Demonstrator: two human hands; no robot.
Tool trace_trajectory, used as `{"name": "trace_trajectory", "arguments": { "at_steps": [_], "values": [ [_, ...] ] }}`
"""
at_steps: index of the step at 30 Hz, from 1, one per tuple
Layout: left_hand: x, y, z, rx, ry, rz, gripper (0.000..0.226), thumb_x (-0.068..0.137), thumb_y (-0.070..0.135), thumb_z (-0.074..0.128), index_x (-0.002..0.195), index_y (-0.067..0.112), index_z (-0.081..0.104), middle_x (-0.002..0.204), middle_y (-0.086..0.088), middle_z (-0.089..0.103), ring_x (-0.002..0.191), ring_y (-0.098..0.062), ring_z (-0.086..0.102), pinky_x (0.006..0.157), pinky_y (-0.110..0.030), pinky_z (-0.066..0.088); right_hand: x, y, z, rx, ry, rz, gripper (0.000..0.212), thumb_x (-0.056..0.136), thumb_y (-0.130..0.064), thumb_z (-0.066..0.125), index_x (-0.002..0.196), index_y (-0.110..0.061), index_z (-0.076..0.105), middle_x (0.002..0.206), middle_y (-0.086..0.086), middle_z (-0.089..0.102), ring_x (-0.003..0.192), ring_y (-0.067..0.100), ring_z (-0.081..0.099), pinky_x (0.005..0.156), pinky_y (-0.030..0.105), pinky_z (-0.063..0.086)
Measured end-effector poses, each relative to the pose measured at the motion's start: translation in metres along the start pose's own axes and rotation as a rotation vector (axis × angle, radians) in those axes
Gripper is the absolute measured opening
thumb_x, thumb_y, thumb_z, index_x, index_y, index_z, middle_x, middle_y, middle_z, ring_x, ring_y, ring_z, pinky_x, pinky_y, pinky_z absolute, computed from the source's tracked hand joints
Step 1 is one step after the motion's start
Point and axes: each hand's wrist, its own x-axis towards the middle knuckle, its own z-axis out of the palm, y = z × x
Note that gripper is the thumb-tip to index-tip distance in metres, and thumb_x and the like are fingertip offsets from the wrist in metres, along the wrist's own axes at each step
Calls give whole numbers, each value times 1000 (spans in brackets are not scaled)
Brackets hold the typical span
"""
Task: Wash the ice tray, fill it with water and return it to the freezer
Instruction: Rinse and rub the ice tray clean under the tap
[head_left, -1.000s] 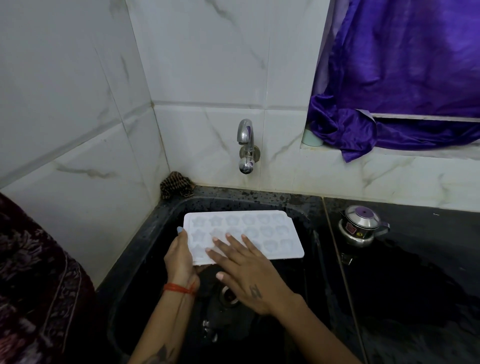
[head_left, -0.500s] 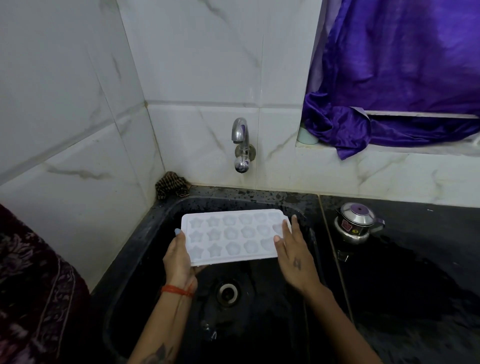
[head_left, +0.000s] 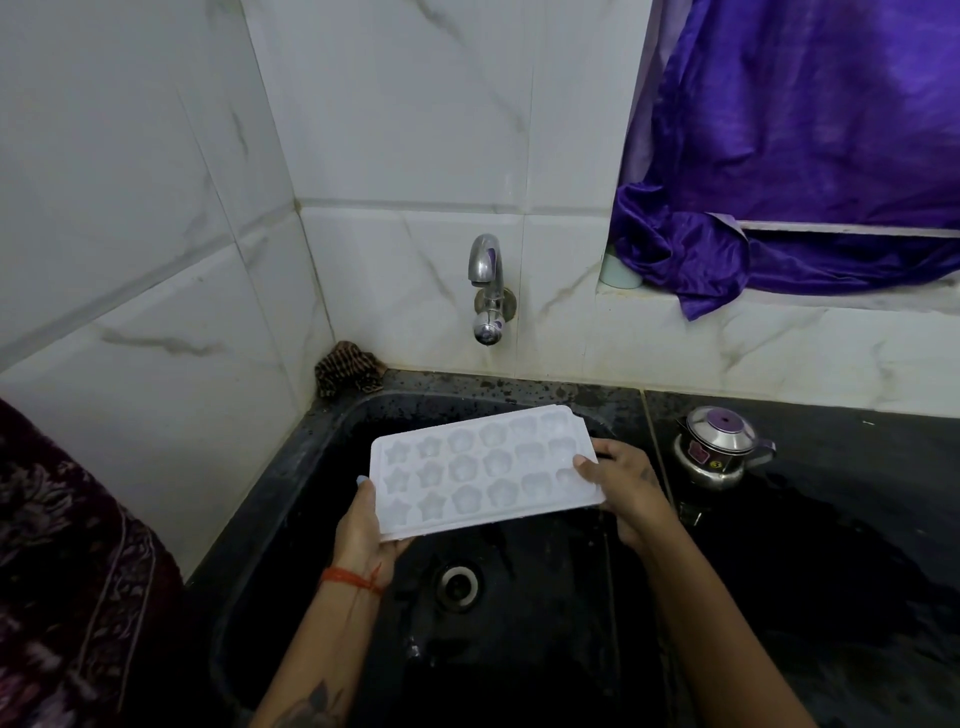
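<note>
Head view: I hold the ice tray (head_left: 480, 473) level over the black sink (head_left: 291, 493), cavities facing up. My left hand (head_left: 363, 525) grips its near-left corner, thumb on the rim, fingers underneath. My right hand (head_left: 621, 488) pinches the right short edge, thumb on top. The tap (head_left: 485, 280) on the wall beyond my hands runs no water that I can see. To wash well, I judge: keep one hand gripping, free the other to open the tap, then tilt the tray so rinse water drains into the sink.
</note>
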Motion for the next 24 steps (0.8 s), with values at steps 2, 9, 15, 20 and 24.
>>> {"name": "trace_trajectory", "arguments": {
  "at_steps": [2,9,15,20,24],
  "values": [
    [4,-1,-3,-3,-14,-25,38,99,41,38,99,11,62,100,-11,65,85,-26,63,49,-33,58,2,1,2,-15,35,-18,24,89,-6,59,112,-6,63,103,13,68,92,30,66,85,47,55],
    [4,-3,-3,59,11,-38,18,98,9,45,89,2,59,86,-11,62,72,-22,63,45,-28,55,1,-3,4,12,127,-94,27,86,-9,63,112,-12,63,102,10,69,95,27,66,88,46,54],
    [-1,0,-3,254,19,20,6,91,-1,55,86,-1,59,77,-13,61,48,-17,65,38,-20,51,1,-6,3,-11,165,-174,22,86,-8,63,107,-15,63,99,8,69,92,23,66,88,42,54],
    [4,4,-2,383,0,108,10,90,-2,56,100,-2,58,75,-13,61,43,-12,63,38,-18,50,3,-5,3,-20,165,-234,22,84,-9,64,105,-17,62,98,8,71,90,23,68,88,46,54],
    [15,5,-1,470,-6,156,19,90,-2,56,107,-10,60,75,-12,62,55,-17,62,40,-18,50,4,-6,3,-25,170,-279,22,84,-7,64,105,-15,62,97,8,71,89,23,68,87,44,54]
  ]
}}
